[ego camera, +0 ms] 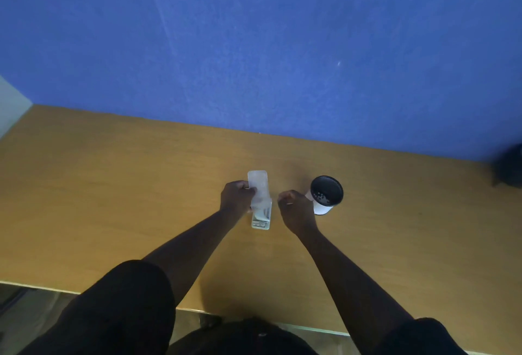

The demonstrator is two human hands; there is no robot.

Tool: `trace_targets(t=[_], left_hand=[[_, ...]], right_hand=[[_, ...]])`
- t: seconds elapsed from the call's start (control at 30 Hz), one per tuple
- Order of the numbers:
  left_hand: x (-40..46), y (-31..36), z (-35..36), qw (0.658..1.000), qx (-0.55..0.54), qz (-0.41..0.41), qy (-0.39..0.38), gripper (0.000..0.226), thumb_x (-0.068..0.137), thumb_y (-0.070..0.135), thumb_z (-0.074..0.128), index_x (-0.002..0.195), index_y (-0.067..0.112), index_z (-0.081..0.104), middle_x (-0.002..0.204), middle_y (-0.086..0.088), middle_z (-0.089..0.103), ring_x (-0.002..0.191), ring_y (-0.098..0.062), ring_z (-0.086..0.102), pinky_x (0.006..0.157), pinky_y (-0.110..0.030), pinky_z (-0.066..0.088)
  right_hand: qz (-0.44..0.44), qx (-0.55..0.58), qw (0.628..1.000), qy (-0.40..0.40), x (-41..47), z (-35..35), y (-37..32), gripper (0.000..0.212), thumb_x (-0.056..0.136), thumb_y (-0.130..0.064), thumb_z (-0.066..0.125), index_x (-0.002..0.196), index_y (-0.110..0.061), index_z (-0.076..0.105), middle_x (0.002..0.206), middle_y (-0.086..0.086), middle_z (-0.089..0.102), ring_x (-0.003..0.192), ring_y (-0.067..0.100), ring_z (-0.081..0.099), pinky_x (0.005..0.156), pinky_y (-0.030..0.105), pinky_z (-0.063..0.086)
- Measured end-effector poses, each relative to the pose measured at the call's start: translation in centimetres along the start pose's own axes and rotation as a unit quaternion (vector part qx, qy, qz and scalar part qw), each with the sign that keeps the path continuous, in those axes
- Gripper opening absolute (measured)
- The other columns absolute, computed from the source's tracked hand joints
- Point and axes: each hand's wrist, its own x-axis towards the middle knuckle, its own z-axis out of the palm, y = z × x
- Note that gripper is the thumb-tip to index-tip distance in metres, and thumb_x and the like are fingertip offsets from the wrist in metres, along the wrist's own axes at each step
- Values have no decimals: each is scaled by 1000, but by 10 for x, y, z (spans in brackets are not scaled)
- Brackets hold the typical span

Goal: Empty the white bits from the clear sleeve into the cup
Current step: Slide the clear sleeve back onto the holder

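My left hand [236,197] grips a clear plastic sleeve [259,188] near its middle and holds it above the wooden table [113,199]. A whitish part [261,220] with small marks shows at the sleeve's lower end. To the right stands a white paper cup [324,195] with a dark inside, and several white bits [322,197] lie in it. Between the sleeve and the cup hovers my right hand [295,207], its fingers curled in; it touches neither the sleeve nor visibly the cup, and I see nothing in it.
A blue wall [282,44] rises right behind the table. A dark object [509,168] sits at the far right edge of the table. The table's near edge runs just in front of my body.
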Motion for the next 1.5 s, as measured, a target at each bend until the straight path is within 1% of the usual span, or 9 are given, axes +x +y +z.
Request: trace_targets(t=[0.23,0.4,0.5,0.73,0.9,0.97,1.03,1.27,1.5], left_hand=[[15,-21,-41,997,81,-6,12,19,88,18,60,97,11,75,85,-8,70,80,-29,68,77,-48,59],[25,-27,-60,997,-6,-77,-18,21,92,9,55,102,12,73,105,-15,69,100,-38,67,86,-60,56],[29,-30,-66,994,-37,-98,-35,22,92,5,52,89,16,71,106,-17,68,102,-39,66,86,-61,56],[36,-39,-71,989,-63,-124,-54,27,92,4,49,82,20,69,110,-17,67,104,-38,65,84,-52,58],[38,-43,-69,986,-77,-133,-66,27,89,0,46,88,14,69,105,-18,65,103,-40,65,78,-47,59],[38,-44,-66,984,-87,-137,-69,27,89,-1,46,87,13,69,102,-17,65,96,-37,65,75,-45,57],[38,-44,-63,982,-99,-144,-70,30,89,-2,47,77,15,68,97,-15,63,86,-33,62,71,-42,56],[29,-37,-54,978,-117,-152,-77,23,90,-2,50,87,13,67,108,-16,66,95,-34,65,59,-37,57],[20,-28,-48,971,-154,-159,-90,27,91,-2,49,75,12,65,93,-13,67,87,-35,68,78,-57,59]], right_hand=[[81,-86,991,-63,2,40,-6,47,88,-32,63,128,-9,55,118,14,69,107,31,65,84,36,54],[119,-162,977,-68,3,64,-15,57,86,-43,64,129,-12,46,120,15,63,111,34,60,89,45,53],[133,-176,974,-54,5,73,-17,54,85,-41,64,126,-12,43,119,16,64,110,36,61,89,46,52],[151,-109,981,-49,9,76,-18,52,85,-33,62,127,-8,44,114,21,65,98,38,66,79,45,58],[166,30,985,-40,7,63,-19,42,89,-30,57,129,-17,53,103,8,66,73,14,66,51,18,50],[164,78,982,-58,7,59,-22,36,92,-25,57,127,-18,56,100,1,63,79,14,63,59,17,46],[159,161,971,-75,5,56,-25,33,93,-16,56,125,-12,59,102,11,66,88,29,66,73,29,49],[175,321,922,-124,1,48,-40,28,96,-15,51,120,-9,65,91,14,62,81,26,59,69,35,46],[165,307,926,-145,1,40,-46,32,95,-12,51,125,-10,62,93,14,62,79,23,62,64,30,50]])
